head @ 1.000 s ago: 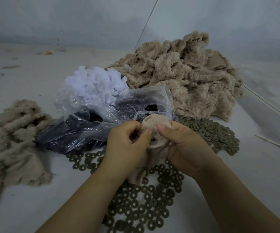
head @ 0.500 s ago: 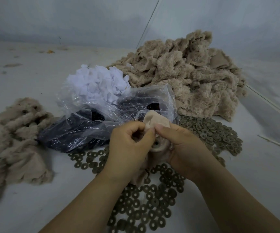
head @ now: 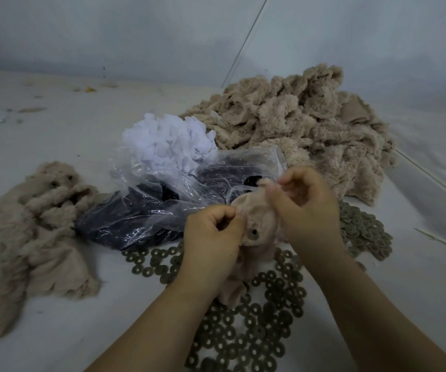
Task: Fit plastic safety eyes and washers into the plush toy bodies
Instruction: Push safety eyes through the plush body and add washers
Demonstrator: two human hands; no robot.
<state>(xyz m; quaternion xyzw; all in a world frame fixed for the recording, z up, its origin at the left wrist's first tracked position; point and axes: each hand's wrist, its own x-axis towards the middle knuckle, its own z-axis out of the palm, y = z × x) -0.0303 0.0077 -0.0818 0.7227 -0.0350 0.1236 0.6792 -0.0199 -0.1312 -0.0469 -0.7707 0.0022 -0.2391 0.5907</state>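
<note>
Left hand and right hand both pinch the inside-out plush body between them, one washer seated. Risk: fabric tugged, washer backing off its post.

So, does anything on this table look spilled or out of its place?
Yes, the washers lie loose on the table, scattered under both forearms and heaped right of the right hand, not in any container. Otherwise nothing stands out: both hands hold one plush body, left hand pinching its edge.
</note>
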